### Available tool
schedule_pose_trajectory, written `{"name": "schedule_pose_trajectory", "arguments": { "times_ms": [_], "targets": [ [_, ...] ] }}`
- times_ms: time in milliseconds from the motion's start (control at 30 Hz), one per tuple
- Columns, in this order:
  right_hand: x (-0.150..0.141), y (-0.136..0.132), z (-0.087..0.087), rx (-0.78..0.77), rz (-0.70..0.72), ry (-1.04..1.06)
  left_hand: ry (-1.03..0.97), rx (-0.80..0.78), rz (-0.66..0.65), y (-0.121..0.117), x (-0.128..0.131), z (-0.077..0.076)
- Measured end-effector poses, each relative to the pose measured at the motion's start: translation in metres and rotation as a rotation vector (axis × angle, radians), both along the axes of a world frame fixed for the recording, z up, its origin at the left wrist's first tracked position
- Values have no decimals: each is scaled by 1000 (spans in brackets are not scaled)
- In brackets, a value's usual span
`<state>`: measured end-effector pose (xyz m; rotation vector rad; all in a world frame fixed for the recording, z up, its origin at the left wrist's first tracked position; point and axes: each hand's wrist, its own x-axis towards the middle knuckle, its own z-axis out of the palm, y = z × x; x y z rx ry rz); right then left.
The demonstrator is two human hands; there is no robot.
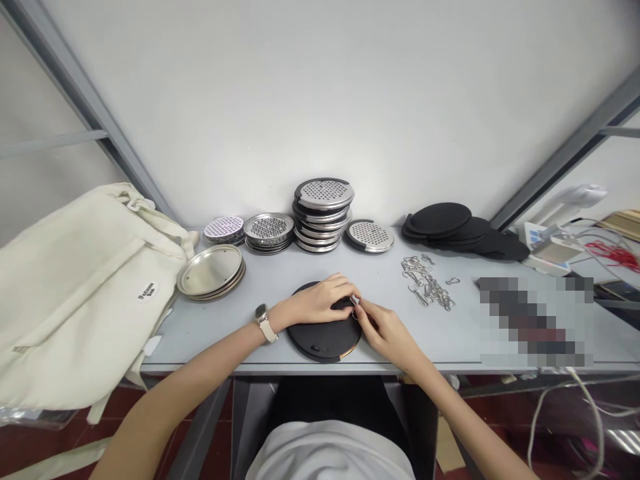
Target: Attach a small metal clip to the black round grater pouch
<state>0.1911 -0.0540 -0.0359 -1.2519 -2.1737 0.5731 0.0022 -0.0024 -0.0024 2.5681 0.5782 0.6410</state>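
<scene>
A black round disc (323, 333) lies near the front edge of the table, with a small black nub and a copper-coloured glint on its rim. My left hand (323, 300), wearing a wristwatch, rests across its upper part, fingers curled around a black piece at its right side. There, my right hand (383, 328) pinches a small silver metal clip (355, 301) with a ring, touching the disc's edge. The fingertips of both hands meet at this clip and partly hide it. To the right lies a loose heap of similar clips (427, 283).
At the back stand stacks of perforated metal discs (325, 193), grater-like discs (269, 229) and plain metal discs (210, 270). Black discs (440, 219) are piled at the back right. A cream bag (90, 293) borders the left; a white device (550, 250) with cables stands right.
</scene>
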Motion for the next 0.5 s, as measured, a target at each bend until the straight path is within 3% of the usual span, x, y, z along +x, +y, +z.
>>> {"name": "schedule_pose_trajectory", "arguments": {
  "times_ms": [500],
  "targets": [
    [1,1,-4,33,-15,29,-26,-11,-14,1,0,-1]
  ]
}}
